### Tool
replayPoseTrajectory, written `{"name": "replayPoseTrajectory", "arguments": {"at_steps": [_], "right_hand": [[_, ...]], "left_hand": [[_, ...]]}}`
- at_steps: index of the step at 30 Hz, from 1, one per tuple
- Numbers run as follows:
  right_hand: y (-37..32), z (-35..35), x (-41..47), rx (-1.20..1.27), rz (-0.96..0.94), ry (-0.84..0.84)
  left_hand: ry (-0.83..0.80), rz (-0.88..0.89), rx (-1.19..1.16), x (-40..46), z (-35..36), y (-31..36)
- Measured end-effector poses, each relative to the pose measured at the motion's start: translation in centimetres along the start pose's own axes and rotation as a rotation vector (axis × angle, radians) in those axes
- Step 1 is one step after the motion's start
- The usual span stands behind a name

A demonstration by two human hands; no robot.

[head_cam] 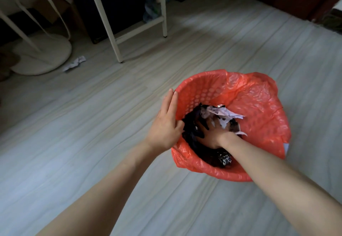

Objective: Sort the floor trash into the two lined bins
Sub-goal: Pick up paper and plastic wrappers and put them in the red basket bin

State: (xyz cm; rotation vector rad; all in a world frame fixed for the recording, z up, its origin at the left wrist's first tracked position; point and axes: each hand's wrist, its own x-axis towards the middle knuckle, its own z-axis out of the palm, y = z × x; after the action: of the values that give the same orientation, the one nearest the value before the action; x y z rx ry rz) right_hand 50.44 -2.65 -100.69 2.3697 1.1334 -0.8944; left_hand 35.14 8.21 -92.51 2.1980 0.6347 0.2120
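Down inside the red bin [199, 91], the right hand [212, 133] is buried among dark wrappers [192, 124] and torn paper [222, 114], fingers spread and pressing, gripping nothing visible. The left hand [166, 122] lies flat, fingers straight, against the rim and red liner [259, 102]. One crumpled scrap [75, 64] sits on the floor by the white fan base [46, 54].

Dim, soft daylight washes the pale wood-grain plank floor [92, 124] from the right; far corners fall dark, edges bend and blur slightly.
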Motion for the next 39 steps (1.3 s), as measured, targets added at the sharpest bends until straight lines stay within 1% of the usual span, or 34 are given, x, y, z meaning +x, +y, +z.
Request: {"name": "replayPoseTrajectory", "arguments": {"at_steps": [3, 5, 7, 11, 12, 13, 15, 16, 18, 19, 20, 22, 24, 26, 29, 33, 37, 39], "right_hand": [[-0.5, 0.1, -0.2, 0.016, 0.032, 0.03], [-1.3, -0.4, -1.2, -0.047, 0.045, 0.126], [-2.2, -1.1, -2.7, -0.166, 0.024, 0.303], [-1.2, -3.1, -4.5, -0.36, -0.087, 0.785], [-0.6, -3.4, -4.4, -0.397, -0.112, 0.885], [0.0, -3.5, -4.2, -0.39, -0.134, 0.945], [0.6, -3.2, -4.0, -0.239, -0.109, 0.888], [0.6, -2.9, -4.0, -0.135, -0.043, 0.815], [0.5, -1.9, -3.6, 0.06, 0.098, 0.597], [0.6, -1.5, -3.1, 0.135, 0.133, 0.474], [0.6, -1.1, -2.6, 0.175, 0.146, 0.362], [0.1, -0.5, -1.6, 0.174, 0.141, 0.189], [-0.6, 0.1, -0.7, 0.142, 0.14, 0.086], [-1.3, 0.6, 0.0, 0.097, 0.151, 0.045], [-1.5, 0.8, 0.5, 0.047, 0.154, 0.037], [-1.2, 0.1, -0.3, 0.134, 0.142, 0.06], [-1.8, -1.4, -2.7, 0.211, 0.137, 0.145], [-2.2, -2.1, -5.0, 0.203, 0.168, 0.124]], "left_hand": [[-0.01, -0.022, -0.046, -0.1, 0.1, -0.1], [-0.013, -0.027, -0.068, -0.1, 0.0, -0.1], [-0.017, -0.038, -0.068, -0.1, -0.1, -0.2], [-0.017, -0.029, -0.067, -0.2, -0.2, 0.1], [-0.015, -0.025, -0.073, -0.2, -0.1, 0.2], [-0.013, -0.021, -0.078, -0.2, -0.1, 0.3], [-0.014, -0.015, -0.081, -0.3, 0.0, 0.5], [-0.015, -0.015, -0.078, -0.4, 0.0, 0.6], [-0.014, -0.022, -0.06, -0.5, 0.1, 0.9], [-0.012, -0.021, -0.053, -0.5, 0.0, 0.9], [-0.01, -0.013, -0.051, -0.5, 0.0, 1.0], [-0.008, 0.003, -0.051, -0.4, -0.1, 0.7], [-0.009, 0.008, -0.047, -0.4, -0.1, 0.3], [-0.006, 0.013, -0.048, -0.4, 0.0, -0.2], [0.0, 0.014, -0.052, -0.2, 0.3, -0.5], [-0.01, 0.0, -0.021, 0.1, 0.4, -0.6], [-0.026, 0.01, -0.022, 0.3, -0.4, -0.7], [-0.062, 0.029, 0.003, 0.1, -1.4, -0.7]]}}
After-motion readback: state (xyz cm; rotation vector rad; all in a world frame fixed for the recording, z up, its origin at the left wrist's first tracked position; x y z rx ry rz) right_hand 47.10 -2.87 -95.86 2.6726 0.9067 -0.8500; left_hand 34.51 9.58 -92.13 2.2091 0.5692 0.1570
